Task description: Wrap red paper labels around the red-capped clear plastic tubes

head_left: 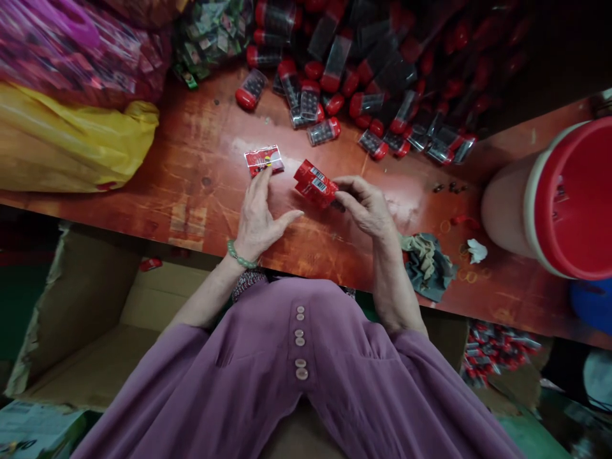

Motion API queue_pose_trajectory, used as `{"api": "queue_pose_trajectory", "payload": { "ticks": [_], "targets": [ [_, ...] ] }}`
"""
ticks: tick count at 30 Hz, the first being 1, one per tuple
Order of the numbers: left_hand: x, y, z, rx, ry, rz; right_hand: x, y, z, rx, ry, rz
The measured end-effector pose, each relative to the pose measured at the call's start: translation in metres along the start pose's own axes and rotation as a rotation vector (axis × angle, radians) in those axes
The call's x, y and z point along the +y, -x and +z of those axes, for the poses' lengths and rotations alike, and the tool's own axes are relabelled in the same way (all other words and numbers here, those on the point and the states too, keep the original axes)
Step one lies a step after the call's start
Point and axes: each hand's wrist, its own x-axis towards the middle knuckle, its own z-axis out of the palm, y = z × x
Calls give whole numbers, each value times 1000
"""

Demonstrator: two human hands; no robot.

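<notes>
Head view, one moment at a red-brown desk (201, 159). Item one: right hand (366, 207), fingers closed on a small red box (315, 185) with a white barcode label, held tilted just above the desk surface. Item two: left hand (258, 217), fingers spread and open, palm down on the desk, fingertips touching a flat red packet (264, 159) that lies apart from the box, to its left. Item three: heap of clear vials with red caps (335, 83), dark contents, piled along the far edge; none in either hand. Item four: large red-rimmed tub (549, 197) at the right, lying on its side. Item five: yellow plastic bag (67, 140) at the left; crumpled cloth (425, 261) near the right wrist; open cardboard carton (95, 331) below the desk edge.

Step in hand, as judged: readying the small red box, with the flat packet kept steady nearby. Next move would call for a pinch with the left fingertips to lift the packet, and a firm hold on the box so that its open end faces the packet; whether the box is open cannot be told.
</notes>
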Motion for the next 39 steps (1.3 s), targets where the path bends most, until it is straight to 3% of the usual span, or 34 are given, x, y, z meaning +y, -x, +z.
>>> {"api": "queue_pose_trajectory", "payload": {
  "ticks": [3,7,10,12,16,18,20,23,26,28,34,39],
  "targets": [
    [5,1,11,32,172,-87,5,1,0,18,-137,38],
    [4,-7,26,-90,618,-348,7,2,6,1,-222,46],
    [-1,-8,30,-155,746,-479,9,2,8,54,-194,53],
    [-4,-3,28,-122,591,-447,12,2,6,140,-162,46],
    [-4,9,17,-71,16,-235,16,4,2,200,-140,34],
    [2,12,11,-93,-116,-156,16,7,2,157,-151,46],
    [10,13,6,-80,-104,-129,14,11,7,117,-186,58],
    [25,14,4,-76,267,-205,9,14,19,55,-264,62],
    [36,16,10,-114,773,-426,1,15,34,-30,-278,22],
    [40,18,16,-69,944,-573,-5,15,44,-66,-251,4],
    [42,28,19,116,1153,-769,-11,30,63,-80,-272,58],
    [44,33,23,199,1177,-763,-2,43,74,-12,-261,-29]
  ]
}}
